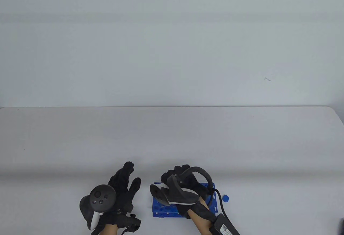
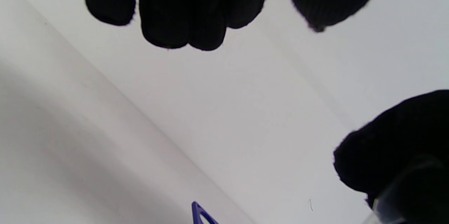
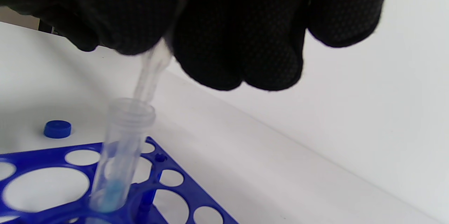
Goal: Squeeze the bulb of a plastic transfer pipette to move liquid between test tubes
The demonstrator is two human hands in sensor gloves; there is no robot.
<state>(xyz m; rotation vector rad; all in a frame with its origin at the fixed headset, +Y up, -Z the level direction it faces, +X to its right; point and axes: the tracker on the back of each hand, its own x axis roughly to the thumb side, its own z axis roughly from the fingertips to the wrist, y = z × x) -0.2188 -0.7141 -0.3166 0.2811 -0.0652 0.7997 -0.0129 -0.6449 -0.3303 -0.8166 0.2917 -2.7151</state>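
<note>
A blue test tube rack (image 1: 161,208) sits on the white table near the front edge; it also shows in the right wrist view (image 3: 42,168). A clear uncapped test tube (image 3: 121,153) stands in the rack with a little blue liquid at its bottom. My right hand (image 1: 182,181) is over the rack and grips a clear plastic pipette (image 3: 149,74), whose stem goes down into the tube's mouth. The bulb is hidden in the glove. My left hand (image 1: 125,185) is to the left of the rack, fingers spread and empty.
A blue tube cap (image 1: 225,198) lies on the table just right of the rack, also in the right wrist view (image 3: 57,129). A corner of the rack (image 2: 200,213) shows in the left wrist view. A black cable (image 1: 223,213) runs from my right wrist.
</note>
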